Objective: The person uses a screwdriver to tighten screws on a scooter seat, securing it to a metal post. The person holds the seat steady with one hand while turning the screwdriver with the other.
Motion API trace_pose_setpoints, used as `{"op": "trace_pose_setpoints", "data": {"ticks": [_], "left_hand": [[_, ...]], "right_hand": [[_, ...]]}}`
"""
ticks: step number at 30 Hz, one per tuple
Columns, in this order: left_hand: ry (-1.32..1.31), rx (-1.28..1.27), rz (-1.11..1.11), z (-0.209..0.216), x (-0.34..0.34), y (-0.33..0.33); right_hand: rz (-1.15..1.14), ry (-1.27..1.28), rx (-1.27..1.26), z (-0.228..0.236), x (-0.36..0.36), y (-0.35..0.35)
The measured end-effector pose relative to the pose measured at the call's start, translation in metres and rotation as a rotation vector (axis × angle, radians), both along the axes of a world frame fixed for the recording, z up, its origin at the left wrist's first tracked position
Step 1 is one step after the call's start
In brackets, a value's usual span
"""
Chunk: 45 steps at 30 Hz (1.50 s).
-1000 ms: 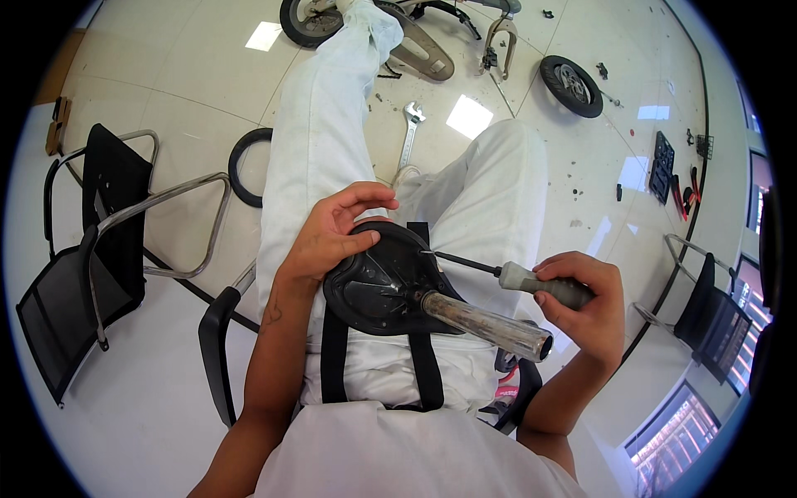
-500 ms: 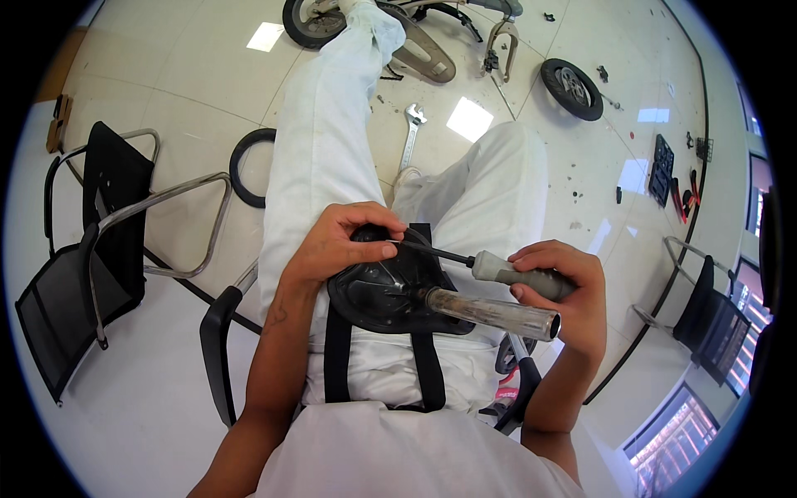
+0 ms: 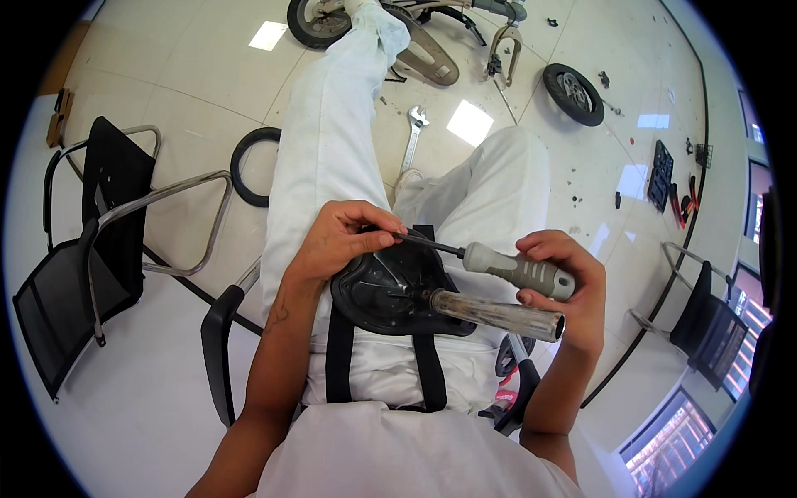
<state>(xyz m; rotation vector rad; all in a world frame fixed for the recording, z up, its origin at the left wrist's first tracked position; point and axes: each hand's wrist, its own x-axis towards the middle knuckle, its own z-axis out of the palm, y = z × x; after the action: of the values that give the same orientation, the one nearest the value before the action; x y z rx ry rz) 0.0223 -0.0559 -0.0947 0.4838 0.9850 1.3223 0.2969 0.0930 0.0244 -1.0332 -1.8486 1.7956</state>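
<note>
Head view: black seat (image 3: 374,290) lies underside up on the person's lap, worn metal tube (image 3: 498,314) fixed to it, pointing right and slightly near; dark straps (image 3: 339,357) run across the white clothing at its near side

Left hand (image 3: 336,241) over the far left edge of the seat, thumb and fingertips closed in a pinch at the tip end of the screwdriver (image 3: 508,266), tip itself hidden by the fingers

Right hand (image 3: 579,278) half closed about the butt end of the grey handle, index above, thumb below, cannot tell how firmly it grips; screwdriver sits just beyond the tube, shaft slanting left over the seat's far edge

Floor: adjustable wrench (image 3: 412,141) between the legs, far of the lap; black ring (image 3: 236,166) left of the left leg; spoked or cast wheel (image 3: 573,95) far right, build unclear; bike parts (image 3: 427,60) at the far edge; black tool case (image 3: 660,176) at right, red-handled tools (image 3: 678,206) just nearer

Black mesh chairs (image 3: 120,207) left and right, armrest (image 3: 217,349) near left of the lap
</note>
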Motion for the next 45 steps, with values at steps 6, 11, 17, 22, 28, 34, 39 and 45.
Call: {"op": "trace_pose_setpoints", "data": {"ticks": [6,11,17,22,28,34,39,45], "left_hand": [[-0.032,-0.009,0.04,-0.001,0.0,-0.001],[-0.046,-0.027,0.054,-0.005,0.0,-0.002],[-0.017,-0.062,-0.014,0.005,0.0,0.002],[0.018,-0.08,-0.077,0.01,0.001,0.005],[0.245,0.045,-0.148,0.011,0.003,0.009],[0.307,0.039,-0.218,0.011,0.002,0.011],[0.316,0.019,-0.216,0.01,0.002,0.012],[0.308,0.033,-0.215,0.01,0.002,0.013]], "right_hand": [[-0.185,0.297,-0.137,-0.027,-0.011,-0.013],[-0.264,0.398,-0.145,-0.036,-0.03,-0.027],[-0.3,0.416,0.183,-0.025,-0.026,-0.026],[-0.319,0.472,0.425,-0.02,-0.022,-0.024],[-0.196,0.378,0.581,-0.016,-0.026,-0.026],[-0.107,0.343,0.626,-0.015,-0.029,-0.025],[-0.043,0.374,0.603,-0.015,-0.027,-0.021],[-0.016,0.398,0.569,-0.016,-0.026,-0.021]]}}
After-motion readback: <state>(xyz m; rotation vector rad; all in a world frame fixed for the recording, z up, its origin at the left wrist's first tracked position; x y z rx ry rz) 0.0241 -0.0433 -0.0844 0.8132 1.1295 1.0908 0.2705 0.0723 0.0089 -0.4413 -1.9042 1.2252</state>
